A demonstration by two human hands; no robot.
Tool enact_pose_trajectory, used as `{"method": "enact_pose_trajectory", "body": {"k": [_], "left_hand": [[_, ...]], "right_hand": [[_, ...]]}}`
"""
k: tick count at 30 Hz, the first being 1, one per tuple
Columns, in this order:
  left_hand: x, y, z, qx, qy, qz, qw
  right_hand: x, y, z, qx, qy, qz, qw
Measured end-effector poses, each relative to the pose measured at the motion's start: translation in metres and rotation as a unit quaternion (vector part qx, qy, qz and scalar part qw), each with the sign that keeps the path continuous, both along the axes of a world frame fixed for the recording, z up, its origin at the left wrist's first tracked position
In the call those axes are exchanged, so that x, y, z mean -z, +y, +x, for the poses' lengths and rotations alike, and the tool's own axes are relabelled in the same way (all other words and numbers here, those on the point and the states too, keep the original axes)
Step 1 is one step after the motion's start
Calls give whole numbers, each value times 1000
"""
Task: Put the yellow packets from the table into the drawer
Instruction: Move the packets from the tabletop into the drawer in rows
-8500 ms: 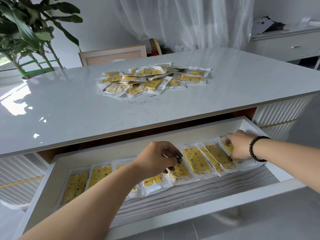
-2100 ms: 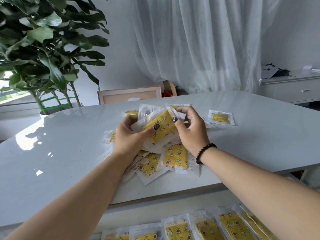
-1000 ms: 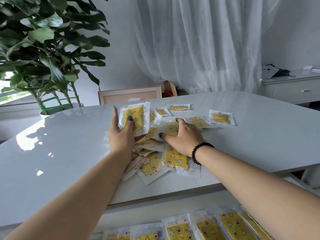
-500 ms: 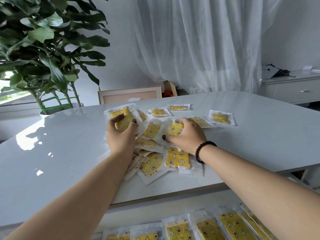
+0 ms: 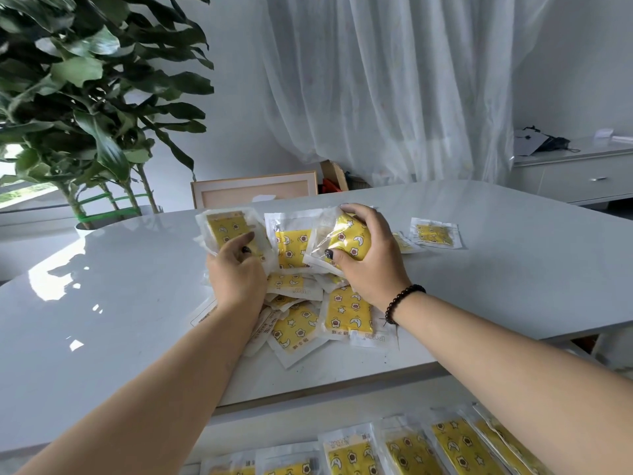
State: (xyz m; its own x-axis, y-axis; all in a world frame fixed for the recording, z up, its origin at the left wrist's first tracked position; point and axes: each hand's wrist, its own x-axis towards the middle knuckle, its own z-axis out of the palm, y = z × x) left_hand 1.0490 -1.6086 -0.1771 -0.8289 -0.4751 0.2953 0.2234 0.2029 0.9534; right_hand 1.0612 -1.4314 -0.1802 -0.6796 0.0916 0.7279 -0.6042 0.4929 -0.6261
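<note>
Where each hand [image 5: 236, 272] [image 5: 368, 258] grips yellow packets [image 5: 346, 311], a glossy white table [image 5: 496, 269] before sheer curtain [image 5: 394, 90].

surface: white table [image 5: 120, 320] | on it: heap of yellow packets [image 5: 308, 317], one packet apart [image 5: 434, 232]

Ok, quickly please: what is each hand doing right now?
Left hand: gripping a yellow packet.
Right hand: gripping a bunch of yellow packets.

Behind the table, a leafy green plant [image 5: 85, 108] at left, a wooden frame [image 5: 255, 193], sheer white curtains [image 5: 387, 87], and a white sideboard [image 5: 579, 173] at right bearing dark clutter.
</note>
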Motion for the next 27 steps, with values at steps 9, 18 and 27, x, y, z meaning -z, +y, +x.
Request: {"method": "enact_pose_trajectory", "body": {"k": [9,18,27], "left_hand": [[-6,8,15,96,15,-49,994],[-1,6,16,185,37,-176,966],[-1,6,12,109,48,-136,984]], "right_hand": [[2,-2,2,0,3,5,1000],[1,5,-6,70,-13,-24,997],[1,3,-6,80,-50,8,996]]}}
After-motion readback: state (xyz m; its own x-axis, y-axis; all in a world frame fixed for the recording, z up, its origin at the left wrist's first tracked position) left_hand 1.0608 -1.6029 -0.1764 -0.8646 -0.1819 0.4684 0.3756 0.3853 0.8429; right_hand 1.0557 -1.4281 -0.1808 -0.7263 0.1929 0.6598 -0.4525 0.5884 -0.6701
